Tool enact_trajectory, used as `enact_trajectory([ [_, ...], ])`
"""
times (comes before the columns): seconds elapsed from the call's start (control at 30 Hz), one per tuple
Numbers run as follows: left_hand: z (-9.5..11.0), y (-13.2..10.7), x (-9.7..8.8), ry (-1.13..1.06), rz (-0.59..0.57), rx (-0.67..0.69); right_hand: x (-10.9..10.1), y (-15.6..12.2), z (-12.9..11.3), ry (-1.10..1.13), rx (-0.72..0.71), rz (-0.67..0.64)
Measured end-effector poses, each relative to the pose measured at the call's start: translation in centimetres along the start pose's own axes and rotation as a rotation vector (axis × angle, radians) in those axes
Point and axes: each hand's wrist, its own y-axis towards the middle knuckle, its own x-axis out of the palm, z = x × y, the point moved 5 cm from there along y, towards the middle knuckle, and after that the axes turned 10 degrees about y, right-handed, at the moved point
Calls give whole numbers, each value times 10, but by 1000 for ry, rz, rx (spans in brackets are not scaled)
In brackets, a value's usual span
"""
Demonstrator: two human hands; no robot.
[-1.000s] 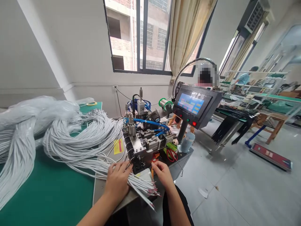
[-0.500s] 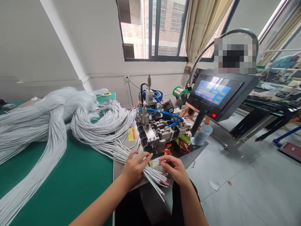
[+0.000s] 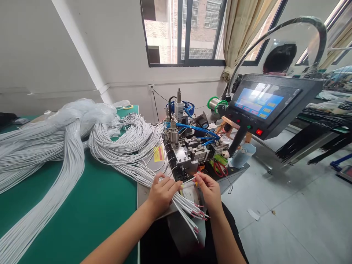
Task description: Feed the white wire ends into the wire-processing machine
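My left hand (image 3: pixel 162 192) lies closed over a fan of thin white cables (image 3: pixel 189 211) with red stripped tips, at the front of a metal plate. My right hand (image 3: pixel 208 190) pinches a single white cable (image 3: pixel 188 180) and holds its end close to the front of a small wire-processing machine (image 3: pixel 189 150) with blue air hoses. The cables run back from my left hand into a large looped bundle of white cables (image 3: pixel 121 146) on the green table (image 3: pixel 90 216).
A black control box with a lit touch screen (image 3: pixel 260 104) stands on a post to the right. Red-handled scissors (image 3: pixel 220 168), a blue cup (image 3: pixel 243 156) and a wire spool (image 3: pixel 216 104) sit by the machine. More bagged white cable (image 3: pixel 41 143) lies left. Another person's head (image 3: pixel 279 58) shows behind the screen.
The view has swung left and closer to the machine. My right hand has taken one cable out of the fan and lifted it toward the machine's front; my left hand stays on the bundle.
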Motion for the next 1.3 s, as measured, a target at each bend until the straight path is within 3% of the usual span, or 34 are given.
enact_trajectory([
  [0.13,-1,0,5,-19,-15,-49,3,5,1,107,76,-141],
  [0.27,-2,-1,12,4,-36,-56,5,16,0,39,89,-261],
  [0.5,-3,2,17,44,-149,-46,6,35,-2,-439,-175,-284],
  [0.63,-3,1,19,74,-200,-58,9,39,0,-481,-214,-321],
  [0.8,-5,0,24,84,-235,-97,10,47,14,-421,-163,-313],
  [1.07,-7,-1,26,73,-232,-96,16,53,39,-72,83,-392],
  [1.3,-8,-2,26,42,-211,-117,17,52,54,21,181,-382],
])
